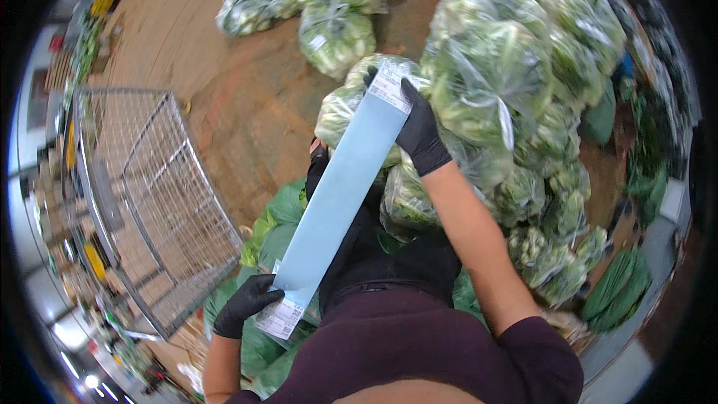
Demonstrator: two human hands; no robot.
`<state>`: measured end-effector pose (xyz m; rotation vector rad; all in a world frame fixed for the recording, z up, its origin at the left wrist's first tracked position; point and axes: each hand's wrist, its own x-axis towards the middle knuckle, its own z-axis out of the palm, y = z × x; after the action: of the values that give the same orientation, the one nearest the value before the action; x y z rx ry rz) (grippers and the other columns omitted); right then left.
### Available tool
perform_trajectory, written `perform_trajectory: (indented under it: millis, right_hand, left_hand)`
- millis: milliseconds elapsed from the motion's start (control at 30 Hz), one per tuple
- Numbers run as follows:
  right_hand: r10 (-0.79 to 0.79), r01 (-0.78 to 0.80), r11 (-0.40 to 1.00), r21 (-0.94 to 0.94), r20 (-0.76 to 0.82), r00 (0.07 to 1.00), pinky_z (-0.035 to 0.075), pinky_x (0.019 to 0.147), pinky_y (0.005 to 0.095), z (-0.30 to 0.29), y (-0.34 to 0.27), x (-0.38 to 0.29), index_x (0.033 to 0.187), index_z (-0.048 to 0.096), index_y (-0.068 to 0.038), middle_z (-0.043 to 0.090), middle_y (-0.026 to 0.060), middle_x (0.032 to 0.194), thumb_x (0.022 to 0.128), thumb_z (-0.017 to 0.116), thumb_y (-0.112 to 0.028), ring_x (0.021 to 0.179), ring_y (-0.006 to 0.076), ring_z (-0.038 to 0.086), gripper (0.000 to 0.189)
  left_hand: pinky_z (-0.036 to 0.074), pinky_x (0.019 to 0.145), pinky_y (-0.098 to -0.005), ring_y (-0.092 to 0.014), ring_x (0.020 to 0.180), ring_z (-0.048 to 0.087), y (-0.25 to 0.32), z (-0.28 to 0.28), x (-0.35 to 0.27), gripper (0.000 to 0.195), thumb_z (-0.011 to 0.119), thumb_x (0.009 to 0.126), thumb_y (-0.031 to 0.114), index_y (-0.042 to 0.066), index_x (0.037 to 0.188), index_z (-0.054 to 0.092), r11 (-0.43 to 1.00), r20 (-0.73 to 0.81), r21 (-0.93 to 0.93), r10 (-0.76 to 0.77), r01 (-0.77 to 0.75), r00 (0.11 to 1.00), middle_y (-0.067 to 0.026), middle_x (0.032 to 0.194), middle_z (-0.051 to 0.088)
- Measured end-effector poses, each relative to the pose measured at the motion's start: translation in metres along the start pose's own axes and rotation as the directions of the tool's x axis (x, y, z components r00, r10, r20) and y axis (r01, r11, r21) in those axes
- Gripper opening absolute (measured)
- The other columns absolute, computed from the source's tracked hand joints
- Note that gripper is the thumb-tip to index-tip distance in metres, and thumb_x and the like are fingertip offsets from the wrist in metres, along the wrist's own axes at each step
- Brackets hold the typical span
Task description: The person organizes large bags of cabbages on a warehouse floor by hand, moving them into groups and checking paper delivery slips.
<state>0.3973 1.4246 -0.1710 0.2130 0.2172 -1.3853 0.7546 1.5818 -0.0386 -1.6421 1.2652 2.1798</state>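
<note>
A long pale blue strip of label backing paper (342, 196) stretches diagonally between my gloved hands. White printed labels (388, 90) sit at its upper end, pinched by my right hand (422, 129) in a black glove. At the lower end, my left hand (247, 304), also black-gloved, grips the strip between thumb and fingers. More white labels (280, 318) with printed codes hang there below the thumb. Just beyond the right hand are clear plastic bags of leafy green vegetables (488, 78), knotted at the top. Green sacks (275, 359) lie under and beside my left hand.
A metal wire cart (162, 196) stands at left on the brown floor (247, 101). More bagged vegetables (336, 33) lie ahead. A green bundle (617, 289) rests at far right. Shelves and goods line the left rim, blurred.
</note>
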Motion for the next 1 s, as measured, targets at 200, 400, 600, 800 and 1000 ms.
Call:
perform_trajectory:
  millis: [200, 400, 600, 800, 1000]
  right_hand:
    - [-0.205, 0.232, 0.956, -0.178, 0.161, 0.966, 0.035, 0.091, 0.0420, 0.069, -0.056, -0.081, 0.120, 0.029, 0.004, 0.040, 0.0207, 0.119, 0.084, 0.041, -0.015, 0.110, 0.0324, 0.041, 0.043]
    - [-0.319, 0.363, 0.899, -0.245, 0.203, 0.926, 0.036, 0.090, 0.0409, 0.108, -0.061, -0.154, 0.121, 0.029, 0.003, 0.042, 0.0210, 0.116, 0.085, 0.039, -0.016, 0.107, 0.0311, 0.044, 0.041]
    - [-0.437, 0.477, 0.768, -0.427, 0.196, 0.878, 0.038, 0.088, 0.0383, 0.116, -0.056, -0.207, 0.119, 0.033, 0.003, 0.045, 0.0192, 0.114, 0.086, 0.037, -0.014, 0.103, 0.0289, 0.047, 0.037]
    - [-0.570, 0.564, 0.816, -0.131, -0.016, 0.821, 0.041, 0.084, 0.0369, 0.093, -0.111, -0.264, 0.114, 0.039, 0.003, 0.050, 0.0159, 0.108, 0.083, 0.043, -0.018, 0.097, 0.0246, 0.051, 0.038]
    - [-0.788, 0.739, 0.592, -0.322, -0.038, 0.615, 0.039, 0.084, 0.0345, 0.093, -0.147, -0.281, 0.111, 0.041, 0.002, 0.051, 0.0128, 0.103, 0.081, 0.049, -0.018, 0.095, 0.0220, 0.050, 0.037]
  left_hand:
    - [0.039, 0.077, -0.0262, -0.013, 0.082, 0.052, 0.019, 0.005, 0.032, 0.028, 0.054, 0.077, 0.020, -0.002, 0.094, 0.057, 0.984, -0.034, 0.091, 0.156, -0.153, 0.987, -0.0074, 0.091, 0.058]
    - [0.043, 0.077, -0.0321, -0.019, 0.083, 0.056, 0.108, -0.013, 0.111, 0.040, 0.045, 0.079, 0.035, -0.001, 0.090, 0.059, 0.658, -0.021, 0.415, 0.697, -0.628, 0.717, -0.0107, 0.087, 0.060]
    - [0.041, 0.073, -0.0264, -0.010, 0.079, 0.052, 0.248, 0.148, 0.139, 0.032, 0.061, 0.072, 0.015, -0.003, 0.097, 0.054, 0.595, 0.425, 0.229, 0.650, -0.770, 0.629, -0.0062, 0.085, 0.059]
    - [0.042, 0.061, -0.0249, -0.007, 0.065, 0.051, 0.223, 0.182, 0.142, 0.023, 0.059, 0.075, 0.015, -0.003, 0.090, 0.058, 0.579, 0.639, 0.347, 0.430, -0.738, 0.637, -0.0075, 0.071, 0.060]
    - [0.042, 0.063, -0.0250, -0.008, 0.068, 0.052, 0.194, 0.165, 0.135, 0.024, 0.059, 0.075, 0.015, -0.003, 0.091, 0.058, 0.672, 0.582, 0.389, 0.351, -0.630, 0.734, -0.0054, 0.076, 0.060]
